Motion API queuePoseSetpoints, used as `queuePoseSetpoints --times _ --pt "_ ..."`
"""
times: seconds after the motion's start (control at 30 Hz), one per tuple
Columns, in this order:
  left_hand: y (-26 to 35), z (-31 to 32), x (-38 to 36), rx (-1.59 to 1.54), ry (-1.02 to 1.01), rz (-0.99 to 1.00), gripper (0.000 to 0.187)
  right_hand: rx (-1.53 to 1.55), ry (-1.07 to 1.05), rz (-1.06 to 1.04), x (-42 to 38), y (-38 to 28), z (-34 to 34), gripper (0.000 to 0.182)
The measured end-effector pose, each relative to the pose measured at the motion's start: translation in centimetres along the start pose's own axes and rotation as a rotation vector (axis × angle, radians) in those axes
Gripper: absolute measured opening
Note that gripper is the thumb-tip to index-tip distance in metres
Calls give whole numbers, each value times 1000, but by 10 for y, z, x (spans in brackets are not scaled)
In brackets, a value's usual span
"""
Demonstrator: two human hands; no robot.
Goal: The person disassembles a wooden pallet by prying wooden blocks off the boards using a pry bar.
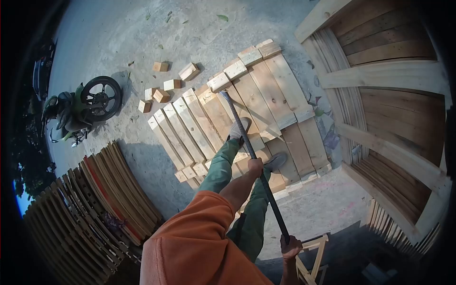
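Note:
A long dark pry bar [235,118] runs slantwise across a wooden pallet [278,88]. My left hand [255,167] is wrapped round its middle, and my right hand [290,247] grips the near end lower in the view. The bar's far tip rests right at a wooden block [218,82] on the pallet's upper edge. More blocks [235,70] sit in line along that edge. My left shoe [240,127] and right shoe [276,161] stand on the pallet boards.
Several loose wood blocks [172,85] lie on the concrete beyond the pallet. A motorcycle [78,107] stands at the left, above stacked pallets [90,199]. Large upright pallets [380,73] line the right side. A wooden frame [317,256] stands near my right hand.

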State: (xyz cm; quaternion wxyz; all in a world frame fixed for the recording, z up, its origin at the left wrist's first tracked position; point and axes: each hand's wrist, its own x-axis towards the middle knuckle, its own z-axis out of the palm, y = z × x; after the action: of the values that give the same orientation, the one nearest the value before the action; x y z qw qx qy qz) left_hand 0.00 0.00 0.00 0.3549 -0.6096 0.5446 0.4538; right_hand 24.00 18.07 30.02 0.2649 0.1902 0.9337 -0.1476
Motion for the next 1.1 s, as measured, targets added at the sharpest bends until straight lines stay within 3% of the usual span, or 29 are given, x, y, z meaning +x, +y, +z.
queuePoseSetpoints --times 0.07,0.1,0.2,0.27,0.33,0.37,0.47,0.57,0.67,0.73,0.93,1.1 --pt "8 -17 6 -71 -86 -57 21 -12 -13 -8 9 -30 -17 37" --pt "11 30 -30 -77 -235 -80 21 -114 -30 145 -2 -55 -68 37" --pt "13 -19 -18 -55 -200 -118 13 -48 -198 151 -29 -93 -49 37" --pt "-11 -30 -7 -101 -175 -164 12 -43 -212 125 -40 -65 -13 36" --pt "-44 -16 12 -35 -42 40 12 43 -58 80 -46 -25 35 38" --pt "-42 -11 9 -32 -10 54 12 61 -84 121 -46 1 69 36" --pt "-40 -14 -3 -30 65 78 14 56 26 -18 -44 25 76 34" --pt "-13 -40 -5 -111 -158 36 14 187 -78 34 -47 -22 30 33" --pt "7 -59 -29 -36 -120 67 16 85 -74 87 -48 -88 -37 36" --pt "1 -63 -37 -45 -133 30 17 256 -486 362 -57 -97 -56 46" --pt "6 -61 -52 -66 -253 -66 19 197 -202 291 -59 -129 -72 41" --pt "74 -59 -29 -3 -304 -18 20 141 38 158 -28 -135 -70 37"
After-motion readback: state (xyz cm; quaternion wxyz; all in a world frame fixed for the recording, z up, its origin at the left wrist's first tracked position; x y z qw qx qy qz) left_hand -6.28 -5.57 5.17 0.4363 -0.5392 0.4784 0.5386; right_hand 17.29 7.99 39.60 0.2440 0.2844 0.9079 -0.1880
